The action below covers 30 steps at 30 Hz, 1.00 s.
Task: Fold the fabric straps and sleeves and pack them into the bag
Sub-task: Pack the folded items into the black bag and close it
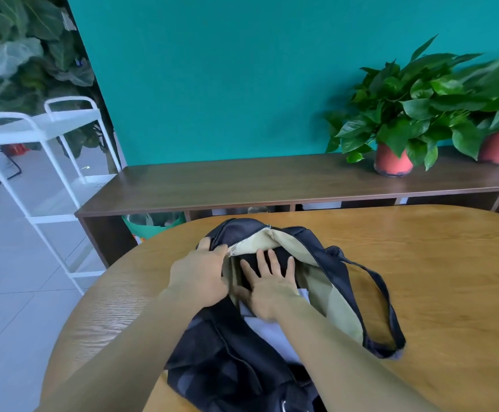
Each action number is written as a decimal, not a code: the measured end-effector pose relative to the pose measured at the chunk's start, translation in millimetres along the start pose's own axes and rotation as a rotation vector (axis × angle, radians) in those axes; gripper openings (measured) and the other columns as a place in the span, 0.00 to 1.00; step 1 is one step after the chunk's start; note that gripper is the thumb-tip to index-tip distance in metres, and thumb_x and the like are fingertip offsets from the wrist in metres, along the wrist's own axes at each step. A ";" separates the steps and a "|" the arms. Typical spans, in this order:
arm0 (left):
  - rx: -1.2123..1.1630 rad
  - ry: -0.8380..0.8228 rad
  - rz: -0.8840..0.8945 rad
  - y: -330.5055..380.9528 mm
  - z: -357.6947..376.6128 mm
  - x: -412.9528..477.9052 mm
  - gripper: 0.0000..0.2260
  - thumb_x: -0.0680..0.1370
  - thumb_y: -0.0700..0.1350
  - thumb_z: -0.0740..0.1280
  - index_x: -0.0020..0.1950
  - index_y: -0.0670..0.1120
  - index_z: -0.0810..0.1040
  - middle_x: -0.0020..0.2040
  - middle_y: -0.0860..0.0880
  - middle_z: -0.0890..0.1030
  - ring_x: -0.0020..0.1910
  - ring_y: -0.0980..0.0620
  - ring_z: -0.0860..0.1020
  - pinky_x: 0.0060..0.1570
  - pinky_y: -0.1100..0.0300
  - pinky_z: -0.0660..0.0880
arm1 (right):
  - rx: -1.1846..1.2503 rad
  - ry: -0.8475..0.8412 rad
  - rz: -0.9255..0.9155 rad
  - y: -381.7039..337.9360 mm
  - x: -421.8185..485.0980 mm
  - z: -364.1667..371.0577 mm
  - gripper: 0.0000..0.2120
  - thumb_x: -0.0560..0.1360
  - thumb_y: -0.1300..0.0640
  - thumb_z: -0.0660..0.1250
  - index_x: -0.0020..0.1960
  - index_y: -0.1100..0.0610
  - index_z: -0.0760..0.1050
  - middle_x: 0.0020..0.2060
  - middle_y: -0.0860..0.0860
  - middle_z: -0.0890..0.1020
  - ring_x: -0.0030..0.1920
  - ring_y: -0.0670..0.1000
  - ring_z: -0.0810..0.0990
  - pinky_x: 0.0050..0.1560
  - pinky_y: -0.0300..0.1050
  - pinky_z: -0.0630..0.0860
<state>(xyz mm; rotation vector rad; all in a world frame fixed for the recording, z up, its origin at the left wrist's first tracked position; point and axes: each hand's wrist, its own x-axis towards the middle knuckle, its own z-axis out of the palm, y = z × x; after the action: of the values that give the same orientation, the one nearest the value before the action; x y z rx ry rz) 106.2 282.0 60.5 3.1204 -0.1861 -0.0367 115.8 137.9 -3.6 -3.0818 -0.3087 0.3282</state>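
A dark navy bag (230, 358) with a beige lining (325, 281) lies open on the wooden table (450, 278). My left hand (203, 272) grips the bag's left rim and holds the mouth open. Inside the opening, my right hand (269, 286) lies flat with fingers spread on dark folded fabric (281, 257). A white or pale piece (272, 331) shows under my right wrist inside the bag. The bag's dark carry strap (388, 307) loops out to the right on the table.
A low brown shelf unit (242, 179) runs behind the table against a teal wall. Two potted plants in red pots (394, 162) stand on its right part. A white metal cart (49, 150) stands on the tiled floor at left.
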 end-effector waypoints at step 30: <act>-0.026 -0.359 -0.168 35.9 -2.6 -59.8 0.52 0.69 0.40 0.72 0.77 0.58 0.36 0.74 0.41 0.31 0.71 0.37 0.60 0.51 0.52 0.73 | 0.796 -0.092 0.460 24.0 -83.0 -10.4 0.37 0.77 0.58 0.57 0.77 0.54 0.37 0.68 0.56 0.68 0.60 0.56 0.74 0.52 0.46 0.72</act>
<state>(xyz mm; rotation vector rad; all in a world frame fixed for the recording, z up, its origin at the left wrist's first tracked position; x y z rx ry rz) 42.6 253.6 65.1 3.0656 0.0734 -0.5958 43.1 97.7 22.6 -2.3097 0.4391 0.4615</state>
